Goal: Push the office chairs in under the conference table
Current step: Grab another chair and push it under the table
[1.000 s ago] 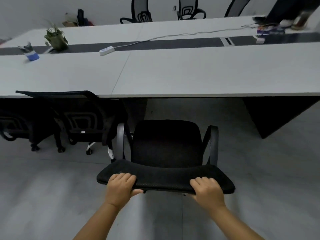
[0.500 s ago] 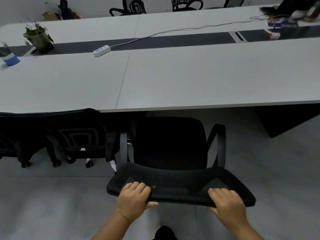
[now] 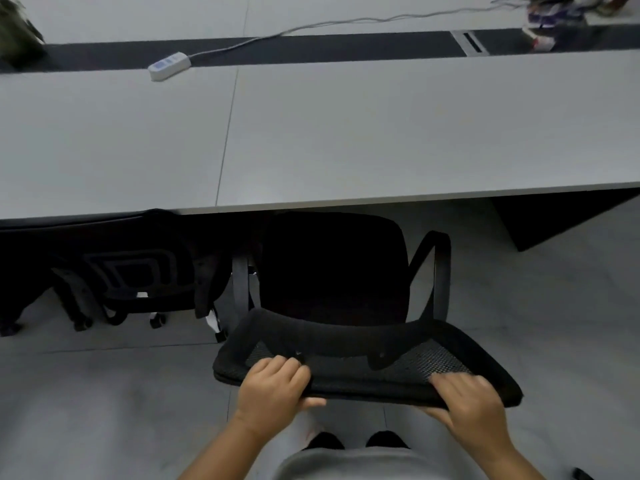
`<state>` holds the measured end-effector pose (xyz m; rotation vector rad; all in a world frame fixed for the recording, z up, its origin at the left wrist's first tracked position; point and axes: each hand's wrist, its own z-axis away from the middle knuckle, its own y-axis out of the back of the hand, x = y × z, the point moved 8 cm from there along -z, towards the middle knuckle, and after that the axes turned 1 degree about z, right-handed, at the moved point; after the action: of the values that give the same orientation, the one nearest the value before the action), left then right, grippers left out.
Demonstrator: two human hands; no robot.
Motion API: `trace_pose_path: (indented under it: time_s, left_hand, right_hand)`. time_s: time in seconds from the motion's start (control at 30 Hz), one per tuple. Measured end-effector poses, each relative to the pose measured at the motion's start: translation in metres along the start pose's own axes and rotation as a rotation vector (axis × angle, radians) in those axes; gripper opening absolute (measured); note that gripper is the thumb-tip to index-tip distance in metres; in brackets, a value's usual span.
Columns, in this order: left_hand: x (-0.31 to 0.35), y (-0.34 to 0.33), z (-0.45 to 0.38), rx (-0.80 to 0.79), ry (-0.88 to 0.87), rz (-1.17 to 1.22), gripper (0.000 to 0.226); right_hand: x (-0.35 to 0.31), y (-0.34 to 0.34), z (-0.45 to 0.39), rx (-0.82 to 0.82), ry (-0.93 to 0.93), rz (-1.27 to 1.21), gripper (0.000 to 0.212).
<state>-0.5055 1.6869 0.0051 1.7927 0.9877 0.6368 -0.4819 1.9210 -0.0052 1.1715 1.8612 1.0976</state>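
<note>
A black mesh office chair (image 3: pixel 332 271) stands in front of me, its seat front just reaching the near edge of the grey conference table (image 3: pixel 381 133). My left hand (image 3: pixel 273 389) grips the left part of the chair's backrest top, fingers curled over it. On the right part of that backrest top, my right hand (image 3: pixel 467 400) holds on the same way. A second black chair (image 3: pixel 131 271) sits to the left, its seat tucked under the table.
A white power strip (image 3: pixel 169 65) with a cable lies on the table's dark centre strip. A plant (image 3: pixel 17 36) sits far left, clutter (image 3: pixel 550 15) far right. A dark table leg panel (image 3: pixel 554 220) stands at the right. My feet show below the chair.
The chair has rolled forward toward the table with both hands on its backrest, and I have stepped closer; the seat front now meets the table edge.
</note>
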Motion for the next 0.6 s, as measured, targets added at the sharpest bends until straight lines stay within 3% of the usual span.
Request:
trace_pose_path:
  time_s: [0.17,0.3,0.47,0.6]
  left_hand:
    - [-0.013,0.001,-0.004,0.010,-0.034,-0.007,0.050]
    - [-0.007,-0.001,-0.010,0.004,-0.035,-0.004,0.049]
    - [0.002,-0.003,-0.014,0.029,-0.002,0.002,0.049]
    - [0.014,-0.002,-0.019,0.054,0.012,0.017,0.049]
  right_hand:
    - [-0.012,0.001,-0.012,0.010,0.025,0.071,0.052]
    - [0.000,0.001,-0.014,0.011,0.022,0.032,0.072]
    - [0.013,-0.001,-0.018,0.019,0.063,0.016,0.051]
    - [0.024,0.000,-0.018,0.000,0.053,0.036,0.062]
